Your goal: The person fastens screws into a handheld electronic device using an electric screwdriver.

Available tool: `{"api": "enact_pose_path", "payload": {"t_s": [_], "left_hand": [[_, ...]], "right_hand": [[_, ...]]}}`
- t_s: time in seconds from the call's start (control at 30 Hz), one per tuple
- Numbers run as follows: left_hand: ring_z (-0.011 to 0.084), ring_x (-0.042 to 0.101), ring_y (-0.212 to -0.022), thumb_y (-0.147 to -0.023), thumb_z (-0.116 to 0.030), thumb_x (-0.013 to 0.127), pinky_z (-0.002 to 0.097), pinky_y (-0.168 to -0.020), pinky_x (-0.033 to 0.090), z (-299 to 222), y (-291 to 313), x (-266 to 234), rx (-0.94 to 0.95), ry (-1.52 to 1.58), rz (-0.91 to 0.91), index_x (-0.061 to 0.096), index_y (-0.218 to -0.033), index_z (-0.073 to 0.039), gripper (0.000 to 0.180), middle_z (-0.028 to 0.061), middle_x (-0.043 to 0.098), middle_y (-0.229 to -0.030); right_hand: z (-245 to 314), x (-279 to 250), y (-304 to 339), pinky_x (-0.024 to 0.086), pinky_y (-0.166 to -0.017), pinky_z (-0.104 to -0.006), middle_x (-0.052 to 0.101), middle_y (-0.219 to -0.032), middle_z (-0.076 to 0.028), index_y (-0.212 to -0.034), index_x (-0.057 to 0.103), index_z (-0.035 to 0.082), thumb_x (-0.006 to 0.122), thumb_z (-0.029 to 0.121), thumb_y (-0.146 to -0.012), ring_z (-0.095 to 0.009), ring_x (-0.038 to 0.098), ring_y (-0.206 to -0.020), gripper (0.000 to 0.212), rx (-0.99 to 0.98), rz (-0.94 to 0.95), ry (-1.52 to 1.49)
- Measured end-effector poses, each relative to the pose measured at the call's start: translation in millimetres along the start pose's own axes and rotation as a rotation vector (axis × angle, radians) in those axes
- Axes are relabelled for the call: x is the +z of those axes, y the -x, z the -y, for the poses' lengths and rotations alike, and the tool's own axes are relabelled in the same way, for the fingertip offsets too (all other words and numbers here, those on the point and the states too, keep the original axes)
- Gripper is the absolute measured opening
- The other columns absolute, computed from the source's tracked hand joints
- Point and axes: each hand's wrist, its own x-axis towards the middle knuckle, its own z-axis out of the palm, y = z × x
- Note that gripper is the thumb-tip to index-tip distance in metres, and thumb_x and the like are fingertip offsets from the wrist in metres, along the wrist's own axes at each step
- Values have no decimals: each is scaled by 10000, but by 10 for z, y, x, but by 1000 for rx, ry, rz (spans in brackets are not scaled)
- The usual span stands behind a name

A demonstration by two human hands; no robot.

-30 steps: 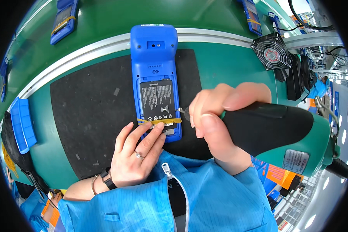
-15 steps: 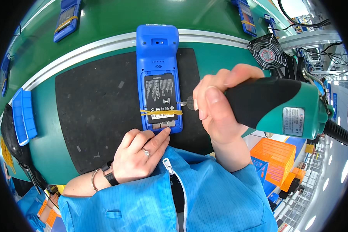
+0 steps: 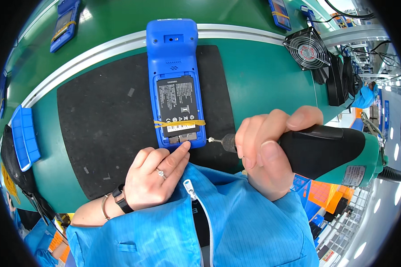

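Observation:
A blue handheld terminal (image 3: 171,53) lies back up on a black mat (image 3: 107,120), its battery compartment uncovered. Inside sits a black battery (image 3: 176,100), crossed near its lower end by a yellow rubber band (image 3: 182,123). My left hand (image 3: 153,175) rests at the terminal's lower end, index fingertip on the edge and fingers partly stretched; its thumb is hidden. In my right hand (image 3: 272,153) is a green and black electric screwdriver (image 3: 329,153), fingers wrapped round its front. The thin bit (image 3: 214,140) points left beside the terminal's lower right corner, with a small bright tip.
A small fan (image 3: 306,51) stands at the back right. At the far left are a blue plastic tray (image 3: 24,138) and a black mesh pouch (image 3: 14,160). More banded blue terminals (image 3: 66,26) lie beyond the metal rail (image 3: 107,46). Orange crates (image 3: 323,192) stand at lower right.
My right hand has moved the screwdriver toward me, from beside the battery to beside the terminal's lower right corner. My left hand stays at the lower edge. The whole view has shifted slightly.

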Motion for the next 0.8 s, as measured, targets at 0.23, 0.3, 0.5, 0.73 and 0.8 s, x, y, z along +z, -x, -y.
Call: {"api": "enact_pose_path", "payload": {"t_s": [0.23, 0.3, 0.5, 0.73, 0.8], "left_hand": [[179, 542, -823, -630, -46, 654, 286, -715, 441, 15, -3, 27, 5, -7, 1, 684, -935, 23, 314, 121, 630, -1144], [178, 543, -819, -629, -46, 654, 286, -714, 442, 16, -2, 34, 1, -2, 0, 685, -935, 22, 314, 121, 632, -1141], [176, 545, -813, -635, -48, 653, 286, -713, 444, 10, 3, 37, -7, 3, -6, 684, -934, 22, 309, 119, 641, -1123], [174, 547, -811, -639, -47, 656, 284, -712, 447, 25, -3, 36, -6, 9, -10, 684, -931, 19, 301, 117, 642, -1122], [174, 547, -810, -639, -46, 656, 282, -711, 447, 31, -4, 26, -11, 9, -6, 685, -931, 19, 300, 116, 643, -1121]], "right_hand": [[-105, -46, 8, 405, -518, -299, 480, -649, -18, -1130, 366, 121, 596, 53, -858, -129, 489, -483, 362, -12, 58, 11], [-105, -40, 8, 408, -522, -297, 481, -651, -18, -1133, 363, 123, 578, 46, -865, -126, 490, -490, 352, -32, 59, 1], [-113, -42, 24, 414, -530, -297, 485, -663, -18, -1141, 362, 124, 570, 36, -865, -127, 499, -502, 357, -34, 66, -65], [-149, -101, -19, 421, -534, -299, 501, -689, -30, -1135, 358, 124, 575, 22, -863, -134, 508, -516, 362, -39, 174, -20], [-98, -85, -42, 427, -533, -308, 513, -713, -43, -1122, 358, 120, 563, -30, -848, -145, 509, -525, 374, -29, 253, 83]]}}
